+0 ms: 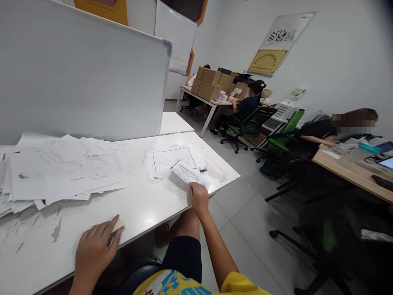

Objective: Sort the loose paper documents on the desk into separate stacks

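Observation:
My right hand (199, 197) pinches the near edge of a folded printed sheet of paper (188, 173), raised slightly over loose papers. Under it lies a small stack of papers (158, 157), the top one printed with a black rectangular frame. Close to the table's front edge, my left hand (95, 245) rests with thumb and fingers closed around a small cream-coloured object (118, 225); its kind is not clear, as the fingers cover part of it. Beyond that hand, a large untidy pile of printed papers (67, 168) spreads over the left of the white table (144, 205).
A whiteboard panel (82, 73) stands along the table's back. Past the right corner is tiled floor (233, 200) with office chairs (258, 123). Cardboard boxes (208, 84) sit on a far desk beside a seated person (247, 106). Another person leans over a wooden desk (344, 168) at right.

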A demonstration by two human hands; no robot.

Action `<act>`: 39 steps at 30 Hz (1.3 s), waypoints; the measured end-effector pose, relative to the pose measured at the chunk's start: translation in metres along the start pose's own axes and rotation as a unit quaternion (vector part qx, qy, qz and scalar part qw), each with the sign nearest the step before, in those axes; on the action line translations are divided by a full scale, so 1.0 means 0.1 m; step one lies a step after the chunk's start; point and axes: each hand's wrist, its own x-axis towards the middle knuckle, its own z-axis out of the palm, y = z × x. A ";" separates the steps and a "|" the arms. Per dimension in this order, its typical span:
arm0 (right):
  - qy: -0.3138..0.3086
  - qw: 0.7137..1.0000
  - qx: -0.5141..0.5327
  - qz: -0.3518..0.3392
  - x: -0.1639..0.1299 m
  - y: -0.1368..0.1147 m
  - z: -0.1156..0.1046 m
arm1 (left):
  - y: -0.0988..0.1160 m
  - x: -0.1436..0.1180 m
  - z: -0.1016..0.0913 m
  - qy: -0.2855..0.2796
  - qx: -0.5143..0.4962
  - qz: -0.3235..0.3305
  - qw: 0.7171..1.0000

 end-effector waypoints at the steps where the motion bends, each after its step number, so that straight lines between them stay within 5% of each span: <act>1: 0.022 1.000 -0.010 0.009 0.07 -0.02 0.02 | 0.00 0.00 0.00 0.004 0.003 0.002 1.000; 7: 0.112 0.987 0.088 -0.076 0.12 -0.42 -0.27 | -0.02 0.01 0.05 0.015 0.017 0.008 1.000; 11: -0.029 0.958 0.150 -0.244 -0.24 -0.78 -0.53 | 0.04 0.01 0.04 0.004 0.025 0.002 1.000; 14: -0.141 0.930 0.147 -0.307 -0.50 -0.86 -0.59 | 0.09 -0.01 0.03 -0.026 0.018 -0.019 0.999; 23: -0.299 0.904 0.150 -0.265 -0.66 -0.79 -0.58 | 0.14 -0.03 -0.01 -0.145 -0.037 -0.097 0.984; 31: -0.274 0.906 0.192 -0.259 -0.68 -0.85 -0.55 | 0.13 0.02 -0.05 -0.157 -0.085 -0.087 0.980; 39: -0.293 0.919 0.120 -0.233 -0.72 -0.83 -0.50 | 0.10 0.07 -0.07 -0.199 -0.103 -0.046 0.974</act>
